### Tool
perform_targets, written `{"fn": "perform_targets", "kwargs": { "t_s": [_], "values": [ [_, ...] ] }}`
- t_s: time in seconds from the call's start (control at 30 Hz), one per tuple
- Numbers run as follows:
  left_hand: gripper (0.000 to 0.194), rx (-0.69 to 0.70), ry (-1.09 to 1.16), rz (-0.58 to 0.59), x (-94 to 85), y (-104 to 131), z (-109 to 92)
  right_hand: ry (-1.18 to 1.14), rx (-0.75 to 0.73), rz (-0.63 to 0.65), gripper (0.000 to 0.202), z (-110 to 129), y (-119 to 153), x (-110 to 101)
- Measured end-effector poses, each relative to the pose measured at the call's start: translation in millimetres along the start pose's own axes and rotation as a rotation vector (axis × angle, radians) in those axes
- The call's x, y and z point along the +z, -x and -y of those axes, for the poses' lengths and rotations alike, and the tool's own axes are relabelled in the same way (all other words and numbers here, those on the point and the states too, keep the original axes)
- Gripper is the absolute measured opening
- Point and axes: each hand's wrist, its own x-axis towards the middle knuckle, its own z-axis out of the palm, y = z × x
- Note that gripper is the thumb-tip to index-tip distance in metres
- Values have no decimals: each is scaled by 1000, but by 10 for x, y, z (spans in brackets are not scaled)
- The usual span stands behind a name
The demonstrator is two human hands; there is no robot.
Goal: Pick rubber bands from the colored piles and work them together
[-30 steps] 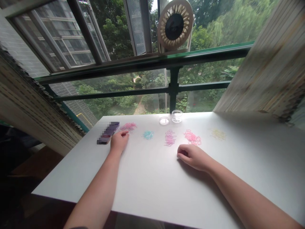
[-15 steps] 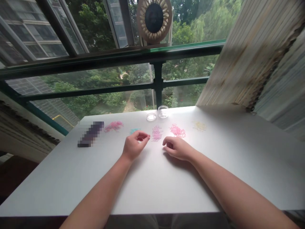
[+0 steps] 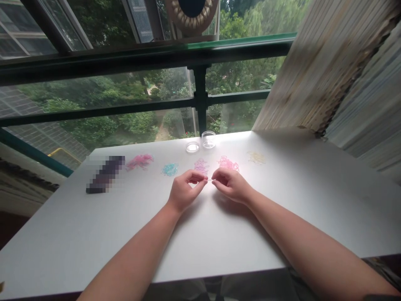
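Note:
Fingertips of my left hand [image 3: 184, 190] are pinched together on one end of a thin pale rubber band [image 3: 209, 180]. Its other end is between the thumb and finger of my right hand [image 3: 232, 184], so the band spans a small gap just above the table. Behind the hands lie a purple pile of rubber bands [image 3: 201, 165] and a pink pile [image 3: 228, 162], both partly covered by my fingers. A blue pile [image 3: 170, 169] is beyond my left hand, and a pale yellow pile [image 3: 257, 157] is farther right.
Another pink pile [image 3: 140, 161] sits at the left of the white table [image 3: 194, 246], beside a dark, pixelated long object [image 3: 106, 173]. A clear round container [image 3: 208, 140] and a shallow clear dish or lid [image 3: 192, 147] stand at the back edge, by the window railing [image 3: 200, 96].
My hands have come close together, and the pale band now shows between their fingertips. The blue pile is uncovered. The camera view has tilted slightly downward.

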Motion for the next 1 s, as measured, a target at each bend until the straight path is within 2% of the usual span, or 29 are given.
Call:
{"fn": "perform_targets", "kwargs": {
  "t_s": [0.2,0.53,0.8,1.0],
  "values": [
    [13,1,2,37,13,17,-37,7,-4,33,2,20,4,1],
    [14,0,27,26,13,19,-27,-3,-18,55,2,1,2,13],
    [17,50,-79,95,16,14,-32,4,-31,46,4,23,3,18],
    [12,53,-61,90,24,17,-34,25,-45,63,4,37,6,22]
  ]
}}
